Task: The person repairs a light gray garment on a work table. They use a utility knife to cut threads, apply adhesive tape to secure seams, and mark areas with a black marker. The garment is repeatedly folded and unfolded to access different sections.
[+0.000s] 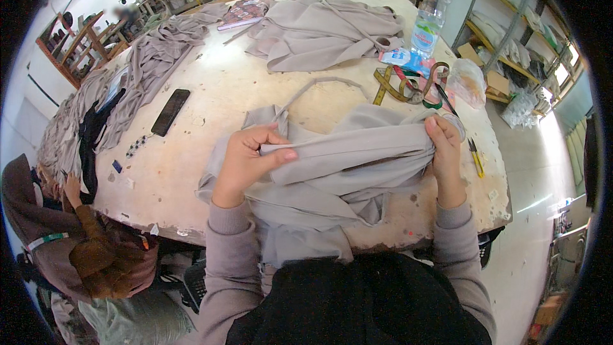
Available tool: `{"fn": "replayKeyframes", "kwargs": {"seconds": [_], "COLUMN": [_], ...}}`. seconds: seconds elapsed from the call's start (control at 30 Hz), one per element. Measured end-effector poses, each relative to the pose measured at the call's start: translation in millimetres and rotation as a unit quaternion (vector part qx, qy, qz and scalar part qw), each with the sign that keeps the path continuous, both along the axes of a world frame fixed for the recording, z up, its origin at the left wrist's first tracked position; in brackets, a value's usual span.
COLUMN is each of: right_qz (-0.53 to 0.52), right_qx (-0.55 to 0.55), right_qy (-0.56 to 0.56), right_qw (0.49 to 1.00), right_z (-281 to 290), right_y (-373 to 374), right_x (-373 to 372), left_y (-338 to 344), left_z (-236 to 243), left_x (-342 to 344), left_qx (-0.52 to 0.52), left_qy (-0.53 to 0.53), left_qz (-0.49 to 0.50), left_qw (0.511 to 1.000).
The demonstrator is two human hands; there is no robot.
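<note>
A grey-beige garment [332,182] lies bunched across the near part of the table, its lower end hanging over the front edge. My left hand [252,160] pinches a fold of it, thumb on top and fingers behind the cloth. At the other end of that fold, my right hand [446,153] grips the gathered fabric between thumb and fingers. Between both hands the cloth is stretched nearly level, with a seam running along it. A narrow fabric strap [319,83] from the garment curves over the table beyond my hands.
Right of the garment lie yellow thread snips [476,158], a tape measure [408,92] and a water bottle [429,16]. More grey garments [319,32] are heaped at the back and left. A black phone [170,112] rests mid-left. A co-worker [96,243] sits at the left edge.
</note>
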State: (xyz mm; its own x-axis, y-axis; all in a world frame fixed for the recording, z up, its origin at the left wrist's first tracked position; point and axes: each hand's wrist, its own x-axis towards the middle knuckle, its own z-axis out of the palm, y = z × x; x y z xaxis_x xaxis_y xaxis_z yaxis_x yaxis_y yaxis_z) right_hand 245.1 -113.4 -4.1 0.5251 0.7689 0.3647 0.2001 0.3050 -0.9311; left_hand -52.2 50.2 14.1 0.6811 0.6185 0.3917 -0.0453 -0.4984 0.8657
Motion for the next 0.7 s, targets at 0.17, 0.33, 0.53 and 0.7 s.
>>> {"fn": "replayKeyframes", "kwargs": {"seconds": [0.17,0.33,0.53,0.7], "right_qz": [-0.017,-0.073,-0.055,0.004], "right_qx": [0.002,0.012,0.003,-0.019], "right_qy": [-0.078,-0.200,-0.200,-0.069], "right_qw": [0.997,0.977,0.978,0.997], "right_z": [-0.3,-1.8,-3.5,-0.3], "right_y": [0.1,1.3,0.1,-0.2], "right_x": [3.5,9.3,15.1,13.0], "left_y": [-6.0,-5.6,-7.9,-8.4], "left_z": [-0.6,1.6,-1.6,1.7], "left_x": [4.0,4.4,3.5,-1.0], "left_qx": [-0.001,0.113,0.014,-0.165], "left_qy": [-0.051,-0.070,-0.104,-0.134], "left_qz": [0.076,0.118,0.096,0.033], "left_qw": [0.996,0.984,0.990,0.977]}}
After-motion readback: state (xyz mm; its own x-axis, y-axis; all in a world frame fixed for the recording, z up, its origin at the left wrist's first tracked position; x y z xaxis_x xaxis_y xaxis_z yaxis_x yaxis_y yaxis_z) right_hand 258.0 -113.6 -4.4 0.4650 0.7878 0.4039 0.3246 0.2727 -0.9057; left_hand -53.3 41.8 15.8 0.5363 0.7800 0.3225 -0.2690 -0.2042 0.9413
